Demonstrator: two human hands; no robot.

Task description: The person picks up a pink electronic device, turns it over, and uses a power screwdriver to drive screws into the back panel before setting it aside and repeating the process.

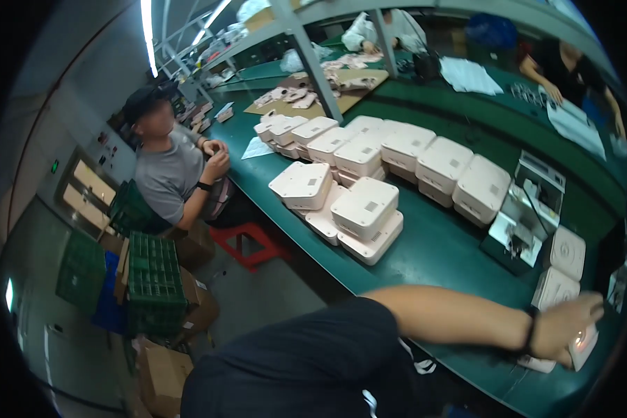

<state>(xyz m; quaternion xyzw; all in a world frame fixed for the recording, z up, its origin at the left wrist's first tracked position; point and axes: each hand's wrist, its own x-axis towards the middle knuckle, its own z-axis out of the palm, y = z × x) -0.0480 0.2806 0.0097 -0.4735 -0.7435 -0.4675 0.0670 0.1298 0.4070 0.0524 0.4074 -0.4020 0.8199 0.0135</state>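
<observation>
My left arm, with a dark sleeve and a black band at the wrist, reaches across to the lower right. At its end my left hand (563, 329) is around a small whitish casing (586, 350), on which a bright orange light glows. The fingers are somewhat smeared, and part of the casing is hidden beneath them. Just behind the hand, two pale box-shaped units (559, 287) lie in a row along the bench. Another pale piece (538, 364) shows under the wrist. My right hand is not in view.
Stacked pale units (366, 209) cover the green bench (432, 272) further left. A metal bench device (519, 233) stands beyond my forearm. One person (171, 160) sits at the left near a red stool (251, 244); others work across the bench. Green crates (157, 279) and cartons (164, 376) stand on the floor.
</observation>
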